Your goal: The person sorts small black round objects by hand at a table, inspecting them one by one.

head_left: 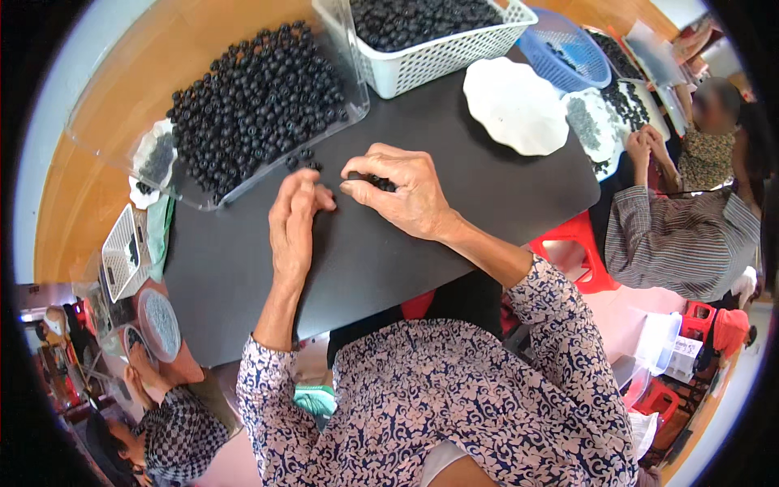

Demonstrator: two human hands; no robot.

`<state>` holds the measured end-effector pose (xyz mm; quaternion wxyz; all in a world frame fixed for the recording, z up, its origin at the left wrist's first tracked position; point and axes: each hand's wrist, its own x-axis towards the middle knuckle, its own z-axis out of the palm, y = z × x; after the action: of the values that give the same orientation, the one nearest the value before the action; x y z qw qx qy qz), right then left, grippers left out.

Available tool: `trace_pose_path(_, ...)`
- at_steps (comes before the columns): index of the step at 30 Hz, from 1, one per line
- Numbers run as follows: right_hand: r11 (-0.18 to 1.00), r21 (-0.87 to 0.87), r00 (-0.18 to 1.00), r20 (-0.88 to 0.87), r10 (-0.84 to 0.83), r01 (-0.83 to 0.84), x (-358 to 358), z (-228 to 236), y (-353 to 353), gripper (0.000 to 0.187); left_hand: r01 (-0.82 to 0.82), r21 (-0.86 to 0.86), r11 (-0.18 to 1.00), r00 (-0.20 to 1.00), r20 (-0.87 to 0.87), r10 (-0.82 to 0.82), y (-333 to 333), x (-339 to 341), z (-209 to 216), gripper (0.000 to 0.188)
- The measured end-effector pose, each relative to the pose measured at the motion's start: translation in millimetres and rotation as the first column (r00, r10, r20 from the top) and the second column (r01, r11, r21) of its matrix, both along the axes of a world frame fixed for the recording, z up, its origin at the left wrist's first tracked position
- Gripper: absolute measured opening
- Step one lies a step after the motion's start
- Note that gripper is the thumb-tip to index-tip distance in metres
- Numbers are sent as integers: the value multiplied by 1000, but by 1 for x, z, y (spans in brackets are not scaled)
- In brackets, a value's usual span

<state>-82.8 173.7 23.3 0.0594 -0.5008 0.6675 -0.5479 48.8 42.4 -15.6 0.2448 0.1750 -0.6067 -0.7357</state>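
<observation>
Black bead-like balls [381, 184] are gripped by the right hand [410, 193], fingers curled. The left hand [294, 223], near the far-left clear tray [264, 174], has bent fingers, their hold unclear.

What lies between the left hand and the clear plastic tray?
In the head view, a few small, round black pieces lie there on the dark tabletop.

I wear a navy blouse [454, 390] covered in pale pink flowers and curling scrolls. Its left sleeve [269, 406] and right sleeve [560, 321] carry the same print, leaving my left hand [294, 215] and right hand [406, 191] bare. White cloth [441, 461] shows at my neckline.
</observation>
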Motion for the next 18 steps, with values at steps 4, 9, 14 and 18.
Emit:
trace_pose_path(4, 974, -134, 945, -249, -211, 182, -41, 40, -10, 16, -44, -156, 987, 998, 43, 51, 4, 6, -3, 27)
trace_pose_path(9, 920, -300, 801, -469, -371, 251, -137, 85, -46, 16, -7, -210, 978, 993, 111, 31, 9, 2, 7, 21)
trace_pose_path(14, 965, 120, 882, -445, -158, 234, -164, 95, -63, 25, -16, -196, 980, 998, 55, 27, 5, 1, -2, 18)
trace_pose_path(18, 939, -340, 841, -490, -229, 57, -147, 83, -55, 26, -5, -223, 975, 998, 57, 19, 6, -1, -2, 17)
